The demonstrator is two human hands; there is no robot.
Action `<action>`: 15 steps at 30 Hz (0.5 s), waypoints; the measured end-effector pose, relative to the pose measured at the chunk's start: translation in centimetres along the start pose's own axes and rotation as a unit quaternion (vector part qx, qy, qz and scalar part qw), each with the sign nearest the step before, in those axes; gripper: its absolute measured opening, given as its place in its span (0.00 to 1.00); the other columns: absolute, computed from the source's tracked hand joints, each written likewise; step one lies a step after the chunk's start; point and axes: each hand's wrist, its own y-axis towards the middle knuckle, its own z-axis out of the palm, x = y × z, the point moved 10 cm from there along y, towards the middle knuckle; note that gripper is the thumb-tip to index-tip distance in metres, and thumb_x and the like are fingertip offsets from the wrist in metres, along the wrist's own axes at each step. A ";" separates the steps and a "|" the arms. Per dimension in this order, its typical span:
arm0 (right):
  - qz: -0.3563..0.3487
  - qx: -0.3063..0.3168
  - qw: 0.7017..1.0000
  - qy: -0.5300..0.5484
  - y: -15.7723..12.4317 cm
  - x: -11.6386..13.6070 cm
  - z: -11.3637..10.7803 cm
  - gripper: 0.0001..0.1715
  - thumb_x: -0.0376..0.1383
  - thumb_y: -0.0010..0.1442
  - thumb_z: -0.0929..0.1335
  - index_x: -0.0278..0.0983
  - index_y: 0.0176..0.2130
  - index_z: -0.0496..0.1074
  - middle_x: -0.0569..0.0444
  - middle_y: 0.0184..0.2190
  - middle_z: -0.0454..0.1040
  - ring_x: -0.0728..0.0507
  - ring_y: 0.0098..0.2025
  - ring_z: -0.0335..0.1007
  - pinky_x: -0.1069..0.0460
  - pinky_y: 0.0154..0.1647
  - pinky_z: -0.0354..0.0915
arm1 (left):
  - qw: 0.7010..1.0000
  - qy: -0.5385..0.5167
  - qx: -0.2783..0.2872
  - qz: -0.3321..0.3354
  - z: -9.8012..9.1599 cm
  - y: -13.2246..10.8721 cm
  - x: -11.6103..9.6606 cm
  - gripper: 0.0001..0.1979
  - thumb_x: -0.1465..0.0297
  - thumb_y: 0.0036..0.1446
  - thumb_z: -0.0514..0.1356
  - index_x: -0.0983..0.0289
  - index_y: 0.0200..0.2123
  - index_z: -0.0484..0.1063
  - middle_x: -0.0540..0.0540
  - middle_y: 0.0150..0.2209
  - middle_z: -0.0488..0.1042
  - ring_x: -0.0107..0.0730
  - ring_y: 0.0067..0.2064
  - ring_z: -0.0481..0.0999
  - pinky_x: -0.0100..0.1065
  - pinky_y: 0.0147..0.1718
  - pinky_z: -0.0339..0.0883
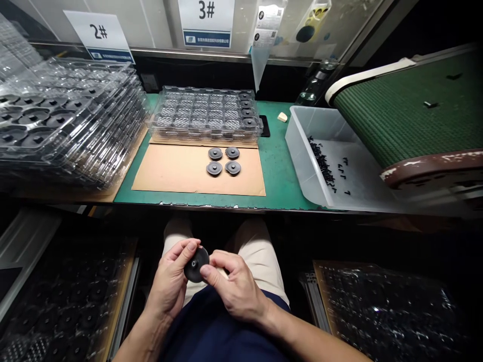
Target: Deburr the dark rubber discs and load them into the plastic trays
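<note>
Above my lap, a round black disc [196, 265] with a small central hub is held between both hands. My left hand [171, 276] grips its left and upper edge between thumb and fingers. The right edge is pinched by my right hand [234, 284], thumb on the face, with a pale sliver of something showing under the fingers. Several similar discs [233, 167] lie in two rows on a brown cardboard sheet [169, 168] on the green bench. Behind them stands a stack of clear trays [204, 113], its rightmost column filled with discs.
Tall stacks of filled trays [86, 115] stand at the left. A translucent bin [302, 161] with small black pieces is at the right, beside a green conveyor belt [415, 105]. More trays [392, 311] sit low on both sides. A beige lump [282, 116] lies near the bin.
</note>
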 end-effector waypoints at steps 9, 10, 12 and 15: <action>0.081 -0.051 0.992 0.078 0.1 -4.5 -1.1 0.29 0.55 0.74 0.66 0.33 0.37 0.72 0.58 0.27 0.65 0.52 0.27 0.56 0.56 0.30 0.57 | 1.000 -0.009 0.021 -0.012 1.0 -1.2 0.2 0.14 0.62 0.60 0.70 0.65 0.45 0.83 0.61 0.47 0.82 0.43 0.48 0.79 0.37 0.45 0.76; 0.078 -0.046 0.993 0.070 0.3 -4.5 -1.1 0.29 0.55 0.74 0.66 0.33 0.37 0.73 0.58 0.27 0.65 0.51 0.28 0.57 0.56 0.30 0.57 | 1.000 -0.008 0.016 -0.010 0.8 -1.2 0.1 0.15 0.62 0.60 0.71 0.65 0.45 0.83 0.62 0.47 0.82 0.43 0.48 0.79 0.37 0.45 0.76; 0.067 -0.039 0.996 0.050 0.8 -4.2 -1.5 0.28 0.54 0.74 0.67 0.33 0.37 0.74 0.57 0.28 0.68 0.50 0.30 0.60 0.56 0.32 0.59 | 1.000 -0.008 0.002 -0.004 0.1 -0.9 -0.2 0.15 0.61 0.59 0.72 0.64 0.45 0.84 0.62 0.47 0.82 0.43 0.48 0.80 0.37 0.45 0.76; 0.044 -0.065 0.997 -0.026 2.0 -3.5 -3.9 0.24 0.52 0.74 0.67 0.34 0.41 0.77 0.53 0.35 0.74 0.47 0.37 0.68 0.55 0.40 0.64 | 0.999 -0.014 -0.036 0.008 -1.6 -0.2 -1.3 0.17 0.61 0.56 0.74 0.64 0.46 0.84 0.61 0.47 0.83 0.42 0.48 0.81 0.36 0.43 0.77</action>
